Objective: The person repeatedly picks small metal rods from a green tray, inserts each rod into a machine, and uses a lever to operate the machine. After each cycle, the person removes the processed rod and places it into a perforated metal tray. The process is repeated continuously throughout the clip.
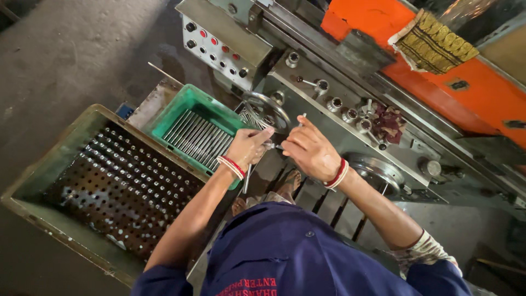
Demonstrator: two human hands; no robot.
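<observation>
Left hand: the left hand (247, 147) is curled, its fingers (262, 137) pinching one end of a thin metal rod (248, 176) that hangs down below the wrist; a red-and-white thread band sits on the wrist.
Right hand: the right hand (308, 149) is just beside the left, fingers bent and pressed together around a small metal piece between the two hands; what exactly it grips is too small to tell. It wears a like band.
Rod: held in front of the grey machine (350, 98), just below the handwheel (267, 109).
Green crate (181, 107): left of the hands, against the machine, holding a row of similar metal rods (198, 138) lying side by side.
Perforated tray (118, 181): further left, a grey metal box with a holed floor.
Control panel (216, 46): above the crate, with red and black buttons.
Cloth (435, 44): yellow-patterned, lying on the orange machine cover (471, 93).
Rag (390, 123): dark red, among the levers.
</observation>
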